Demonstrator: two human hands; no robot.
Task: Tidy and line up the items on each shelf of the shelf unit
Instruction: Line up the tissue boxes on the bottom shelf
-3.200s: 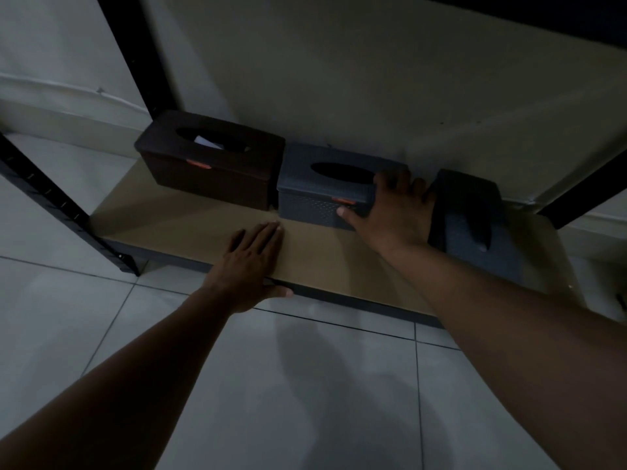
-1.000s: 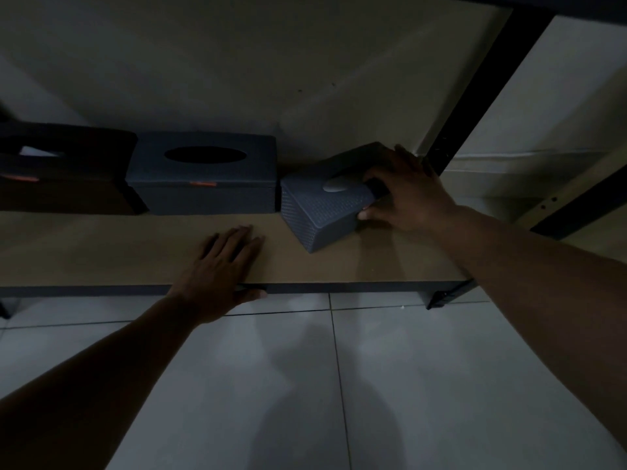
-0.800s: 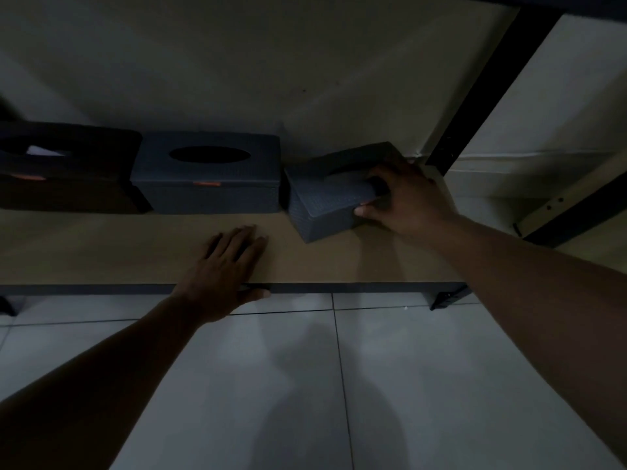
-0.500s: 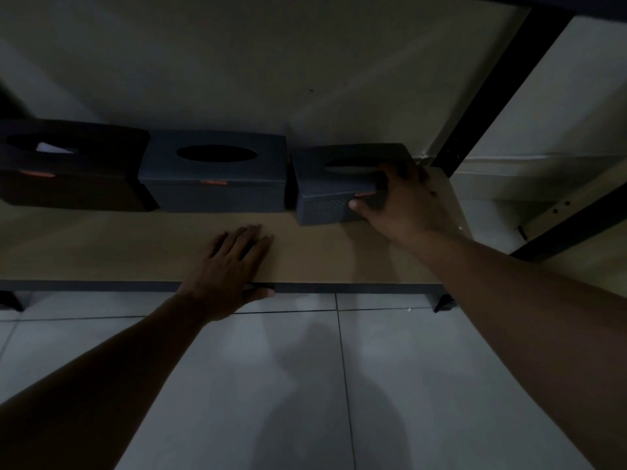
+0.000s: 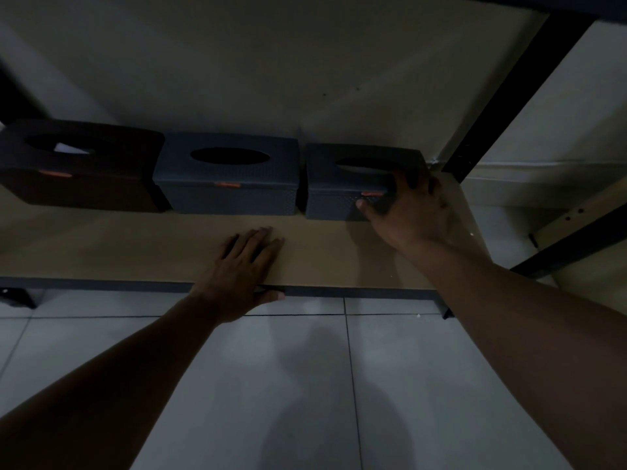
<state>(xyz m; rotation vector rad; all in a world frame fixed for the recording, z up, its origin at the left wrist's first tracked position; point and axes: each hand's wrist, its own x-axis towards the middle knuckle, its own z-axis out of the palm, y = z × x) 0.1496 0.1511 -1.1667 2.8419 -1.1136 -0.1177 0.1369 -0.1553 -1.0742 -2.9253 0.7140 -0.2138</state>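
Three tissue boxes [image 5: 227,174] fill the back of the shelf [image 5: 135,245] side by side. The front strip lies bare apart from the left hand [image 5: 237,269]; a black upright [image 5: 502,96] closes the right end.

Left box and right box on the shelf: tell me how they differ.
The left box is dark brown; the right box is grey-blue. White tissue shows in the left box's opening, none in the right's. The right hand grips the right box; the left stands untouched. Both have oval openings and orange tabs.
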